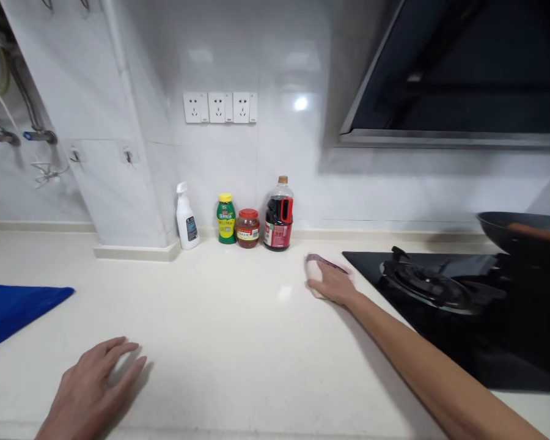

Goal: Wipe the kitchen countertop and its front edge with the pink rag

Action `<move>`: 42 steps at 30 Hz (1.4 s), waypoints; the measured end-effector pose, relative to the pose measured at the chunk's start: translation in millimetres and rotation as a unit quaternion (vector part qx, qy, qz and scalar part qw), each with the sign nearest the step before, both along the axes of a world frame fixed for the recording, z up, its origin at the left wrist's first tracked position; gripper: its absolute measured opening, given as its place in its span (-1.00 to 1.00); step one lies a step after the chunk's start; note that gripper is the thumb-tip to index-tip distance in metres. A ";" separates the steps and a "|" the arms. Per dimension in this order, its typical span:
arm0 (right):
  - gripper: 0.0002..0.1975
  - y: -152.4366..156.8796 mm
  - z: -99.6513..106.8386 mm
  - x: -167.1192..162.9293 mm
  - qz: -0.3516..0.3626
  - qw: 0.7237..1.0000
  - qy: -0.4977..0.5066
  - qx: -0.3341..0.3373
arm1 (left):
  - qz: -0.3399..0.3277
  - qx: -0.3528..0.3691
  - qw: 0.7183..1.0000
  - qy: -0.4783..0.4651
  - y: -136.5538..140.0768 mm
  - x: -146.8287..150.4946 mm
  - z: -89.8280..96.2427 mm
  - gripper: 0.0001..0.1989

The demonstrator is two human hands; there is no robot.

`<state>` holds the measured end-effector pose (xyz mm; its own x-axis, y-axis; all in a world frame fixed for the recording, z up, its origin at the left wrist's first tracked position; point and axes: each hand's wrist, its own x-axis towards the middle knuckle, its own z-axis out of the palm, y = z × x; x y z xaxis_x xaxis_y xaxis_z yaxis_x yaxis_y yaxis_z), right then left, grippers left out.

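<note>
My right hand [333,282] presses a pale cloth with a dark purple edge [312,267] onto the white countertop [229,342], close to the left edge of the stove. The hand covers much of the cloth, and its outline is slightly blurred. At the lower left, my left hand [96,385] is over the counter near its front edge, fingers apart and holding nothing. A blue cloth [18,308] lies farther left, apart from that hand.
Along the wall stand a white spray bottle [186,220], a green bottle with a yellow cap [226,220], a red-lidded jar [248,229] and a large dark sauce bottle [278,217]. A gas stove [440,330] with a wok [495,229] is at right, beneath a range hood [462,79].
</note>
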<state>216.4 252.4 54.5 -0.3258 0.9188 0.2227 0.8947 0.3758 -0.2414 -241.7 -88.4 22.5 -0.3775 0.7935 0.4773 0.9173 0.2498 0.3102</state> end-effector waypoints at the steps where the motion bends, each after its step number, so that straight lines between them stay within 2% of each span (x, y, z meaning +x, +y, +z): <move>1: -0.26 0.5 1.8 -26.1 0.028 1.000 0.001 -0.003 | -0.003 0.007 1.000 0.002 0.0 -1.6 -1.4 -0.52; 4: -0.20 -20.1 6.4 -110.4 0.141 0.990 0.007 -0.015 | -0.005 0.012 1.000 0.002 -1.2 -4.9 -4.6 -0.52; 6: -0.16 -52.6 8.7 -159.7 0.218 0.976 0.011 -0.023 | 0.001 0.006 1.000 -0.007 -2.2 -5.2 -5.1 -0.52; 8: -0.13 -95.5 9.1 -193.7 0.295 0.955 0.013 -0.030 | 0.007 0.001 1.000 -0.017 -2.9 -4.3 -4.4 -0.52; 11: -0.07 -159.8 4.0 -209.0 0.427 0.902 0.023 -0.056 | 0.010 -0.002 1.000 -0.020 -3.7 -0.7 -1.4 -0.51; 13: -0.09 -187.3 -1.3 -197.5 0.482 0.872 0.032 -0.076 | 0.011 -0.003 1.000 -0.019 -4.7 3.2 1.7 -0.50; 14: -0.11 -193.4 -3.3 -186.5 0.487 0.869 0.036 -0.080 | 0.012 -0.006 1.000 -0.019 -5.4 5.5 3.6 -0.50; 15: -0.13 -194.0 -4.6 -172.6 0.477 0.875 0.037 -0.079 | 0.013 -0.010 1.000 -0.020 -6.3 7.9 5.7 -0.49; 17: -0.16 -180.4 -5.0 -137.0 0.415 0.907 0.035 -0.066 | 0.015 -0.022 0.999 -0.021 -8.2 12.9 10.5 -0.48; 20: -0.17 -140.4 -4.2 -66.6 0.253 0.967 0.016 -0.036 | 0.016 -0.042 0.999 -0.026 -10.4 19.4 18.0 -0.46; 22: -0.19 -117.5 -6.8 -11.4 0.152 0.988 -0.007 -0.015 | 0.020 -0.051 0.998 -0.031 -11.3 22.6 22.1 -0.45; 24: -0.22 -107.8 -14.6 44.8 0.072 0.997 -0.033 0.010 | 0.024 -0.056 0.998 -0.035 -11.7 24.9 24.9 -0.44; 27: -0.25 -121.3 -35.1 115.5 -0.009 0.998 -0.044 0.051 | 0.023 -0.065 0.997 -0.037 -11.8 27.1 26.9 -0.43; 30: -0.25 -152.9 -55.0 152.8 -0.027 0.995 -0.034 0.092 | 0.025 -0.071 0.997 -0.033 -11.0 28.6 27.0 -0.42; 32: -0.25 -171.9 -60.0 155.8 -0.035 0.994 -0.031 0.100 | 0.030 -0.071 0.997 -0.027 -10.2 29.7 26.6 -0.43; 35: -0.24 -189.5 -52.3 130.5 -0.059 0.995 -0.039 0.073 | 0.033 -0.066 0.997 -0.018 -9.7 31.4 26.3 -0.46; 38: -0.23 -202.2 -34.9 74.4 -0.039 0.997 -0.046 0.042 | 0.032 -0.064 0.997 -0.018 -10.4 32.7 26.9 -0.47; 42: -0.22 -230.4 -16.9 -27.8 0.096 0.995 -0.024 0.008 | 0.027 -0.051 0.998 -0.019 -12.0 32.3 27.2 -0.46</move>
<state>188.6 22.0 37.6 -0.5056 0.8351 0.2169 0.8167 0.5442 -0.1917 -209.3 -100.4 49.7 -0.4373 0.8156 0.3788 0.8896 0.3306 0.3151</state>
